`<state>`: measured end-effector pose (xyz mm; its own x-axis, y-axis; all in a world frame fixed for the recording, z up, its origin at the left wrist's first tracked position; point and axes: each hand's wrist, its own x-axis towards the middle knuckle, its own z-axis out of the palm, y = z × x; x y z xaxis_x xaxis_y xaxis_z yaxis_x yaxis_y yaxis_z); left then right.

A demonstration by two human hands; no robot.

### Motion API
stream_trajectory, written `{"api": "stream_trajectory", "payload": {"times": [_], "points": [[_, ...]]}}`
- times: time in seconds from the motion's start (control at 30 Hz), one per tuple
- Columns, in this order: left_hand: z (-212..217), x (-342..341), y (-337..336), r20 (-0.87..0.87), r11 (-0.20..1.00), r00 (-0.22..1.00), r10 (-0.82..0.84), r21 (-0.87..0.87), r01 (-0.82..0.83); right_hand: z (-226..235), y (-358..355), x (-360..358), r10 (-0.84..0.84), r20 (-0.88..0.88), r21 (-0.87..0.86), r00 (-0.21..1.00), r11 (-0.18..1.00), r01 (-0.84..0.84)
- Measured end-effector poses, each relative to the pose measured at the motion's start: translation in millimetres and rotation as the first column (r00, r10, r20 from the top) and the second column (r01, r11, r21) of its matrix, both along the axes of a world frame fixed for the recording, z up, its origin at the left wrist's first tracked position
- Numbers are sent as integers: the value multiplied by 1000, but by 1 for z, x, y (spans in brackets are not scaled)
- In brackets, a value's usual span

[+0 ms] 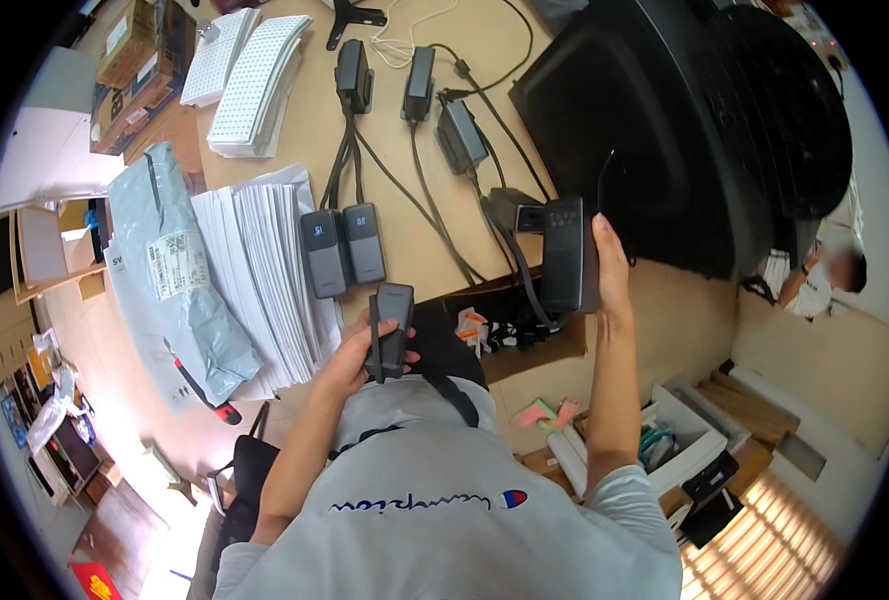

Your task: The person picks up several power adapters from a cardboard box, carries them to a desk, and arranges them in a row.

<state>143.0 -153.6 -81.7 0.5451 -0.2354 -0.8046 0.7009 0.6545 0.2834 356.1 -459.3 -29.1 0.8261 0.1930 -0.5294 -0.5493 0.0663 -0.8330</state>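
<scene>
My left hand [349, 362], near my lap just below the table's front edge, grips a dark power bank [395, 325] with a short black strap or cable along its side. My right hand [612, 262] is closed around the edge of a larger black rectangular block [564, 250], perhaps another power bank; most of its fingers are hidden. Beside that block is a dark box [516, 212] with a small panel. Between my hands and the papers, a power bank with a lit display [325, 262] lies next to a similar lit power bank [364, 250], cables running from their far ends.
Several black adapters [419, 85] with cords lie at the back of the table [404, 170]. A large black monitor-like casing [634, 130] stands right. Stacked papers [264, 270], a grey plastic parcel [189, 270] and a red-black cutter [204, 390] are left. An open box [534, 360] sits below the edge.
</scene>
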Motion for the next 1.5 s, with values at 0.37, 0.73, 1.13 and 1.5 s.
{"api": "stream_trajectory", "payload": {"times": [0.37, 0.73, 1.13, 1.5], "points": [[12, 44, -18, -71, 993, 994, 78, -81, -83, -54, 39, 29, 416, 307, -611, 856, 776, -158], [8, 67, -8, -82, 990, 992, 93, -98, -101, -61, 73, 3, 538, 203, -836, 818, 530, -141], [45, 73, 5, -189, 928, 943, 273, -206, -310, 30, 149, -29, 883, 432, -614, 184, 437, -658], [46, 34, 19, 281, 790, 920, -272, 611, 47, -31, 186, -3, 510, -147, 383, 847, 819, -427]]}}
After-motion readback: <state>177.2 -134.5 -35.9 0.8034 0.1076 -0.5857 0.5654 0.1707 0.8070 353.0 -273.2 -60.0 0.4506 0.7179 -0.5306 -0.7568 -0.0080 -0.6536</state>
